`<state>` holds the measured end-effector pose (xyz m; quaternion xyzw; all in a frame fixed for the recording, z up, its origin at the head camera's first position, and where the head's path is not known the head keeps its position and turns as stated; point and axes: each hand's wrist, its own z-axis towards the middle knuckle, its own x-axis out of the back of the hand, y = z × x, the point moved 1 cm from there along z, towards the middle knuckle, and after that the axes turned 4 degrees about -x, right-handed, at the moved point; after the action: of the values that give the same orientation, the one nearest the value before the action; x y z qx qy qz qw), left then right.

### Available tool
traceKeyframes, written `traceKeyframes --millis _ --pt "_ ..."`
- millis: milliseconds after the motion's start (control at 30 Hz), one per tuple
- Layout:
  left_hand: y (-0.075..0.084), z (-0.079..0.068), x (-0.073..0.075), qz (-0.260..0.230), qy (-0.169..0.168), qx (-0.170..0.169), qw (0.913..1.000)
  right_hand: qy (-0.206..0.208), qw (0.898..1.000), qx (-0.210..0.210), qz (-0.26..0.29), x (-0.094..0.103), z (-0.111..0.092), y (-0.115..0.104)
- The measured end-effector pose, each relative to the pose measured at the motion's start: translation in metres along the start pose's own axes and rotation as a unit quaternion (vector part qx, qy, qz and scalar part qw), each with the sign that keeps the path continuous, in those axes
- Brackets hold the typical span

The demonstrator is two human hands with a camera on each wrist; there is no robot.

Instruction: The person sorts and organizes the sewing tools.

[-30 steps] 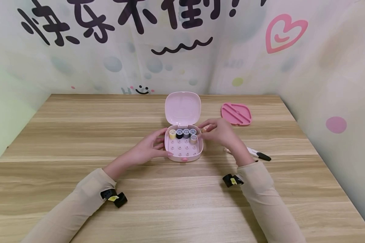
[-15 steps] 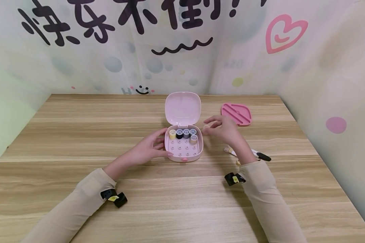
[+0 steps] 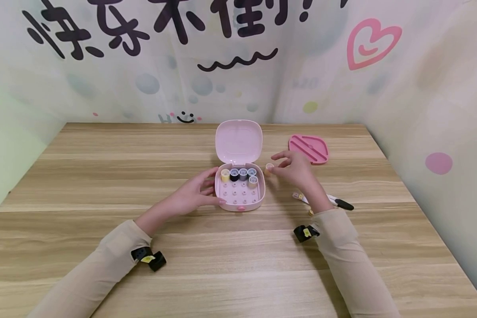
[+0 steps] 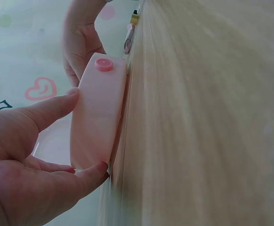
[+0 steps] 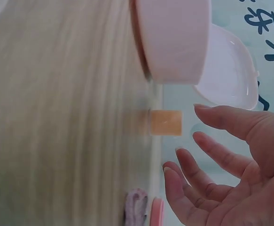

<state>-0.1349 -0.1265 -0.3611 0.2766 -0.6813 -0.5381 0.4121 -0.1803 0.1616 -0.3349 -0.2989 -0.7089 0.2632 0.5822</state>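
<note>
Box (image 3: 228,207), pale pink with a rounded outline, stands on the wood-grained table (image 3: 222,274) with its lid (image 3: 238,140) tipped up at the back. The left hand (image 3: 188,194) grips its left side, thumb at the front rim and other fingers along the side wall, while a darker pink button (image 4: 104,64) shows on the front face. Small pegs (image 3: 234,193) rise from the box floor, and five spools sit inside: yellow (image 3: 225,176), black (image 3: 234,176), grey (image 3: 243,175) and bluish (image 3: 252,172) across the back row, with a beige one (image 3: 253,183) in front of the bluish one. An orange spool (image 5: 166,123) stands upright on the table just beside the box's right wall (outside it, on the bare wood). Near that spool is the right hand (image 3: 294,171), its thumb and fingers apart; the right wrist view shows a gap between the fingertips and the spool. Farther back on the right lies a pink tray (image 3: 316,144) with diagonal slots. A slim tool with a black end (image 3: 345,205) lies partly behind the right wrist, and a printed backdrop (image 3: 238,97) with dark lettering and a pink heart rises beyond the table.
</note>
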Motion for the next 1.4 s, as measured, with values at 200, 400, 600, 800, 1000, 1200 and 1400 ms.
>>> traceKeyframes --millis 200,400,600,800,1000,1200,1400 --pt "0.000 0.000 0.000 -0.006 0.000 -0.001 1.0000 0.006 1.000 0.012 -0.007 -0.004 0.004 0.006" --pt "0.000 0.000 0.000 -0.003 -0.001 -0.001 1.0000 0.009 1.000 0.015 -0.014 -0.007 0.006 0.009" --pt "0.000 0.001 0.001 -0.001 -0.001 -0.003 1.0000 0.012 0.999 0.022 -0.022 -0.007 0.006 0.008" --pt "0.001 0.001 0.001 0.008 -0.004 -0.004 1.0000 0.020 0.999 -0.003 -0.027 -0.004 0.003 0.007" --pt "0.001 -0.002 0.001 0.010 0.001 0.004 0.9999 0.015 1.000 0.001 -0.021 -0.002 0.000 0.004" --pt "0.002 -0.003 0.001 0.007 0.003 0.006 1.0000 0.016 0.999 0.014 -0.026 -0.001 -0.003 -0.001" --pt "0.002 -0.002 0.000 0.007 0.001 0.006 1.0000 0.013 1.000 0.009 -0.022 0.001 -0.007 -0.005"
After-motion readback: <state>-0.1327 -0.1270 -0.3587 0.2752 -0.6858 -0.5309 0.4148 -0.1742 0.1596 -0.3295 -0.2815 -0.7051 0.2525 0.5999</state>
